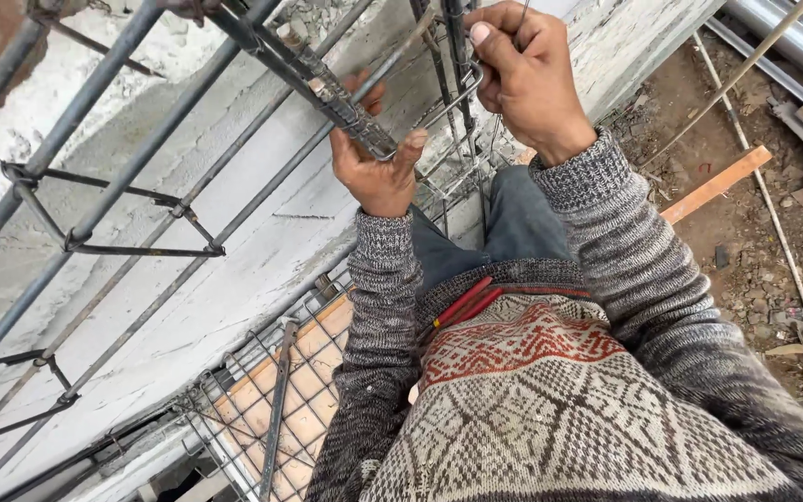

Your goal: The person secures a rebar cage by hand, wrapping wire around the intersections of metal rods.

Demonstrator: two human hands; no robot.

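Steel bars [95,121] slant along the concrete wall [234,270] at the left. The left hand [378,167] grips a ribbed bar [327,88] from below. Just right, the right hand [524,79] is clenched on thin wire [462,93] at the bar cage. A wooden plank [717,183] lies on the dirt far right.

The scene is lit evenly by soft, overcast daylight; only faint shadows are cast. No glare is seen. Straight bars are bent near the edges by wide-angle distortion.
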